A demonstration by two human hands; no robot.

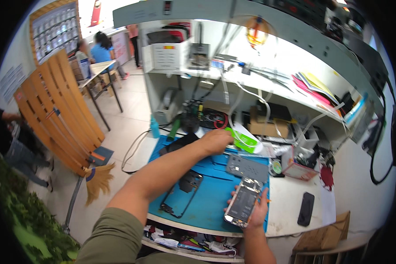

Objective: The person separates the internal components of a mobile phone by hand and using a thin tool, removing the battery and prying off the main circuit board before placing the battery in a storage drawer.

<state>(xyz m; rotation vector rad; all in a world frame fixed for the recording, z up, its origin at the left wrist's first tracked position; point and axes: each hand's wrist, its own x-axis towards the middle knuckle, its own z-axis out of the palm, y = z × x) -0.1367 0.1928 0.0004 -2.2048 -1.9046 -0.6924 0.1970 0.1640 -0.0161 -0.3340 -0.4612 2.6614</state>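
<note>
My right hand (pixel 260 210) holds an opened smartphone (pixel 242 203), its battery and inner parts facing up, over the front right of a blue work mat (pixel 211 203). My left hand (pixel 217 141) reaches across to the mat's far edge, beside a bright green piece (pixel 243 141). Its fingers are curled closed, and what they hold, if anything, is hidden. A grey phone-shaped plate (pixel 247 168) lies just beyond the smartphone. On the mat's left side rests a black phone frame (pixel 182 193), under my left forearm. A thin dark tool (pixel 213 176) lies between them.
A black phone (pixel 306 209) lies on the white table to the right. Behind it stands a box of small parts (pixel 300 163). A light blue bottle (pixel 154 127) is at the mat's far left corner. White cables (pixel 237 101) hang from the shelf. An open drawer (pixel 189 242) holds clutter below.
</note>
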